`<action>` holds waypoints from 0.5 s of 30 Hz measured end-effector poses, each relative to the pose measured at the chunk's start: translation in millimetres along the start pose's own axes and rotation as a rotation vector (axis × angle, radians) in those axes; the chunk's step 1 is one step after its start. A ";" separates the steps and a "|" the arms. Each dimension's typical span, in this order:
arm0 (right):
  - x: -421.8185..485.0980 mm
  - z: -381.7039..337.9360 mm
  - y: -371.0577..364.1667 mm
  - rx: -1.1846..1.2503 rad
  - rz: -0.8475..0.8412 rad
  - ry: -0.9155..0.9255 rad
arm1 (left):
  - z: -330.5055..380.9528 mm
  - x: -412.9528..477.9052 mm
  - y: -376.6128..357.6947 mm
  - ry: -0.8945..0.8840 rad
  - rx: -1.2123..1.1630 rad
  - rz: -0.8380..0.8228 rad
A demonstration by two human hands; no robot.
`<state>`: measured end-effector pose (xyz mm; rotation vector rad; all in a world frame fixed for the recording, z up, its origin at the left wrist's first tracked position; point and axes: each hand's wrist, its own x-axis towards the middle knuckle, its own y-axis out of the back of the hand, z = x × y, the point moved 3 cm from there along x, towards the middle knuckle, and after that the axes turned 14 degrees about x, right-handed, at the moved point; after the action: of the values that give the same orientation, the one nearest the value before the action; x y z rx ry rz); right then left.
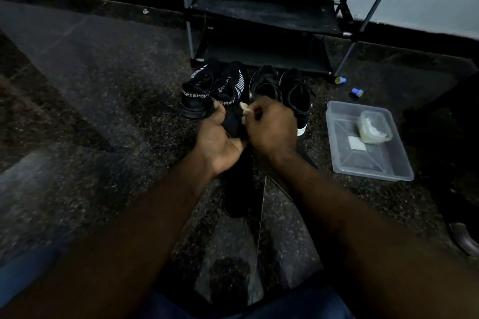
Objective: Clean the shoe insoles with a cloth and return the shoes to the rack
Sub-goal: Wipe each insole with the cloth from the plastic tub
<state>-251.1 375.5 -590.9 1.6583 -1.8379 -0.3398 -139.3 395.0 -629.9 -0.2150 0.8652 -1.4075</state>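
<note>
My left hand (216, 141) holds a black insole (233, 122) from below, palm up, fingers curled round it. My right hand (272, 124) is closed on a pale cloth (244, 107), only a scrap of which shows, and presses it against the insole. Behind the hands stand two black "SPORT" shoes (204, 90) and two black lace-up shoes (285, 90) on the floor, in front of the black shoe rack (261, 10). Another dark insole (237, 189) lies on the floor under my wrists.
A clear plastic tray (370, 166) with a small lidded tub (374, 127) lies to the right on the dark speckled floor. Two small blue caps (357, 92) lie near the rack's right leg. A dark object stands at the far right edge.
</note>
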 end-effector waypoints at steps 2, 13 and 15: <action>5.4 3.7 4.7 0.033 0.000 -0.033 | -2.5 3.2 0.7 -0.005 0.008 0.003; 12.6 23.4 13.9 0.166 0.023 -0.191 | -7.1 6.1 7.5 0.022 0.142 0.073; 14.0 26.1 15.3 0.206 -0.003 -0.231 | -5.4 4.3 6.2 0.031 0.148 0.041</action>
<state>-279.2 359.0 -598.2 1.8229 -2.1008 -0.3658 -138.3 394.2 -639.1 -0.0630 0.7827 -1.4324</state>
